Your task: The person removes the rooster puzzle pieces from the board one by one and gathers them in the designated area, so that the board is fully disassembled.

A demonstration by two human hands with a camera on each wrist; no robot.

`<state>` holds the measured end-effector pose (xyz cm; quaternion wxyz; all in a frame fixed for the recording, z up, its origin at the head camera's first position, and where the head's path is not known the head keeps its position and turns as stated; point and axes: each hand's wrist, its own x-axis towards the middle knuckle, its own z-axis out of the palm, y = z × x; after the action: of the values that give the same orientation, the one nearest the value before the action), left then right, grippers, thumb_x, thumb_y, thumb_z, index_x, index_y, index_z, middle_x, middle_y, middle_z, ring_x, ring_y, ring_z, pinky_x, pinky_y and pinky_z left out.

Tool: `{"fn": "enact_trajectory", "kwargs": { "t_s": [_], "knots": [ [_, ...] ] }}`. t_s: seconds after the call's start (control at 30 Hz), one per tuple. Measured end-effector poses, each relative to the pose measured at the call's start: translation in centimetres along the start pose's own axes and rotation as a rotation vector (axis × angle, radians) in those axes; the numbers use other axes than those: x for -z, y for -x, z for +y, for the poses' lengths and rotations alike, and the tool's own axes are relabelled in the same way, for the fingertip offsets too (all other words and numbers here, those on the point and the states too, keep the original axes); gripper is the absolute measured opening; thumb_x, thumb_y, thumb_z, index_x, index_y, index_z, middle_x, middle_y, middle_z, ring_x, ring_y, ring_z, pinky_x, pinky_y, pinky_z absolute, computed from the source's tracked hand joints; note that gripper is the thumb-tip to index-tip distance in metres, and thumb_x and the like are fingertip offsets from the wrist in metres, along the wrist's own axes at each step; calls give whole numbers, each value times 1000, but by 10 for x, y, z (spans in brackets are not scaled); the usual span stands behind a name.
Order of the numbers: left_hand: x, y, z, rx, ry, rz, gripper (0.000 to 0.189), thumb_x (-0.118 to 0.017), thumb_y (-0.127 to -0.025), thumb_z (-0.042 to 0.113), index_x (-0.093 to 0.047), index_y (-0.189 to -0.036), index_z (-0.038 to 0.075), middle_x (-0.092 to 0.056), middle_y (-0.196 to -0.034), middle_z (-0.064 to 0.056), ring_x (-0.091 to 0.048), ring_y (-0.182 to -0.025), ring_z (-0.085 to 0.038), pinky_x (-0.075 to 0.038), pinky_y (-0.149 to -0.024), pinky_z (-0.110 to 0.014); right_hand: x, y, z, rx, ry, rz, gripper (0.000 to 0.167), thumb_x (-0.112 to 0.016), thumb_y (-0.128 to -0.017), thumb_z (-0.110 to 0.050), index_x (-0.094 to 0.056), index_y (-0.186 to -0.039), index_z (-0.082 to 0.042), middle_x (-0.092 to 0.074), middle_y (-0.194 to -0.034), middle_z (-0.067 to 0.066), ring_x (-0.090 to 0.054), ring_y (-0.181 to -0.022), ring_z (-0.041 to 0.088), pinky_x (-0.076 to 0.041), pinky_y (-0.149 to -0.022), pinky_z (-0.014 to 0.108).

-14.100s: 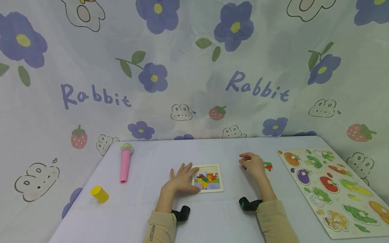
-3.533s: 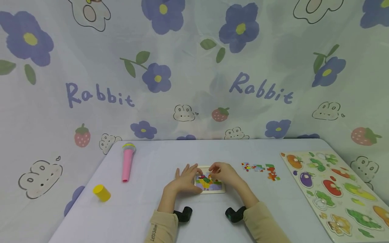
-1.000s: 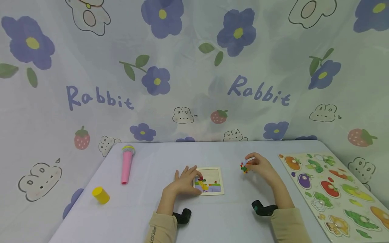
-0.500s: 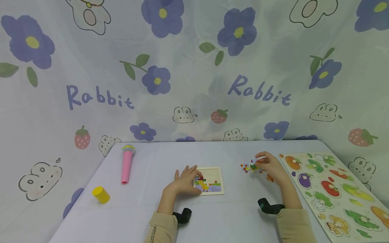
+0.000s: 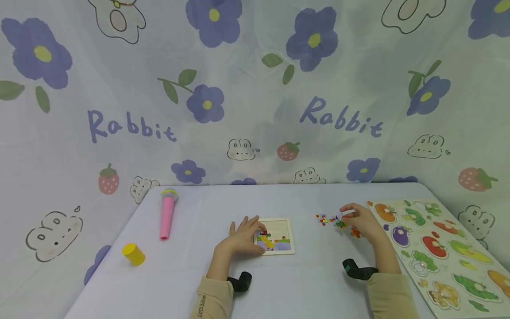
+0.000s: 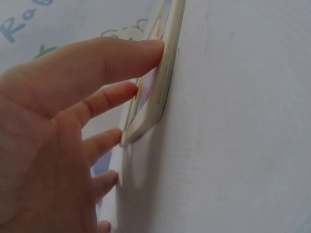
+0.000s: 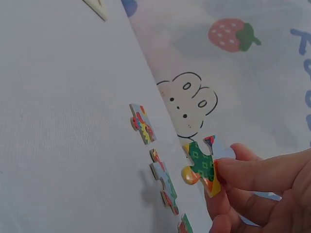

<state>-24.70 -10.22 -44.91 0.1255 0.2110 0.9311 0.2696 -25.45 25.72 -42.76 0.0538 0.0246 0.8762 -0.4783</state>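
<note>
My left hand (image 5: 240, 238) lies spread at the left side of a small wooden puzzle frame (image 5: 292, 237); the thumb touches its near rim and the index fingertip reaches over the picture. In the left wrist view the other fingers line up by the rim (image 6: 155, 109). Yellow and purple picture pieces (image 5: 279, 244) fill the frame's lower part, bare wood showing above. My right hand (image 5: 363, 221) pinches a green and yellow jigsaw piece (image 7: 201, 162) between thumb and fingers, held tilted above the table. Loose jigsaw pieces (image 7: 165, 182) lie below and beside it, partly behind the hand in the head view.
A vegetable peg board (image 5: 432, 266) lies on the right, close to my right forearm. On the left are a pink toy microphone (image 5: 167, 217) and a yellow cylinder (image 5: 133, 254). A printed rabbit cloth (image 5: 255, 110) hangs behind the table.
Over the last seconds my right hand has left the frame, whose upper picture pieces are gone, and moved right with a jigsaw piece over the loose ones. The left hand has stayed put.
</note>
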Motion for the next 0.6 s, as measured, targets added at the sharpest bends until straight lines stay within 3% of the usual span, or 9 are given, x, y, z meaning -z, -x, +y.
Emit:
{"fn": "enact_trajectory", "kwargs": {
  "t_s": [0.13,0.37,0.6],
  "knots": [
    [0,-1,0,0,8,2,44,-75,-69,28,-53,-107,22,-25,-150,-12,-9,-138,-42,4,-101,-69,0,1,1,-44,29,-26,38,-61,-85,-8,-49,-118,7,-63,-94,15,-53,-69,18,-42,-56,29],
    [0,-1,-1,0,7,4,44,-74,-69,27,-53,-107,23,-26,-150,-12,-10,-138,-42,4,-101,-69,-2,3,4,-104,85,-46,33,-61,-83,-8,-55,-112,7,-57,-73,4,-48,-60,16,-41,-55,29],
    [0,-1,-1,-3,15,4,44,-75,-69,27,-54,-107,22,-25,-150,-12,-9,-139,-41,4,-101,-69,-1,4,5,-83,105,-62,30,-61,-81,-5,-57,-107,11,-57,-77,5,-50,-67,16,-42,-58,29]
  ]
}}
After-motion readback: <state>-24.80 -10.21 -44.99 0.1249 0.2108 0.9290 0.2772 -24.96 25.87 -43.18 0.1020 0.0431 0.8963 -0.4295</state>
